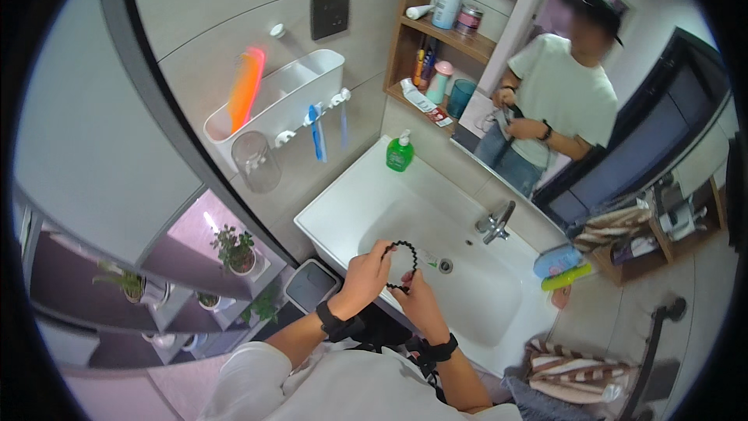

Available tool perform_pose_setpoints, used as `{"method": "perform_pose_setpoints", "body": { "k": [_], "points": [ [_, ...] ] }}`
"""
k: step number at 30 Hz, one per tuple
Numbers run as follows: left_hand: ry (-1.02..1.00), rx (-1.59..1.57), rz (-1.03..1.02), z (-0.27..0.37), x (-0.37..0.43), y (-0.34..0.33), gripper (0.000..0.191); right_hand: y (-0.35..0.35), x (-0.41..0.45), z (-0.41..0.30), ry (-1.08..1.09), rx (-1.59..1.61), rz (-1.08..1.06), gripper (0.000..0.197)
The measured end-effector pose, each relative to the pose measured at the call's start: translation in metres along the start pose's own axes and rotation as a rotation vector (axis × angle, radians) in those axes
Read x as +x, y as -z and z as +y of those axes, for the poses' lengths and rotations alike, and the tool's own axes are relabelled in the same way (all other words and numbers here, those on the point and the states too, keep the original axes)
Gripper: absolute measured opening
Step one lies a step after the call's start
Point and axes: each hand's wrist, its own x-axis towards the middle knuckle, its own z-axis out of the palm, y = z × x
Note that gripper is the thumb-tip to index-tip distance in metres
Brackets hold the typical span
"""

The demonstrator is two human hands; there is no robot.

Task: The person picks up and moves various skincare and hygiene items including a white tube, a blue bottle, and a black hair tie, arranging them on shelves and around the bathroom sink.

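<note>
A thin black wavy headband [415, 254] curves in a loop above the near side of the white washbasin [333, 216]. My left hand [368, 275] grips it at the upper left of the loop, the fingers partly hidden behind the back of the hand. Lower down, my right hand [422, 299] holds the other end between thumb and fingers. Black bands circle both wrists. Beyond the loop, a small green-and-white label [429, 258] lies in the basin beside the metal drain [445, 266].
Behind the basin stands a chrome faucet [495, 223]; a green soap bottle [400, 152] occupies the far left corner. On the left wall hangs a white holder [274, 99] with an orange-pink comb [245, 90]. A mirror [654, 88] reflects a person. Striped towels [575, 371] hang at right.
</note>
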Motion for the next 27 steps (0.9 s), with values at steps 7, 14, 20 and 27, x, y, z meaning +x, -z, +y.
{"method": "perform_pose_setpoints", "body": {
  "k": [7,14,20,27],
  "points": [
    [0.061,-0.226,-0.029,-0.037,0.004,0.044,0.016,-0.055,0.023,-0.02,0.122,-0.007,-0.017,0.025],
    [0.208,-0.445,-0.159,-0.06,0.007,0.056,0.02,-0.06,0.039,-0.046,-0.093,0.35,-0.08,0.024],
    [0.324,-0.308,-0.418,-0.05,0.011,0.062,0.024,-0.05,0.045,-0.048,-0.097,0.349,-0.24,0.022],
    [0.179,-0.226,-0.318,-0.04,0.018,0.058,0.023,-0.038,0.05,-0.044,-0.083,0.573,-0.487,0.018]
  ]
}}
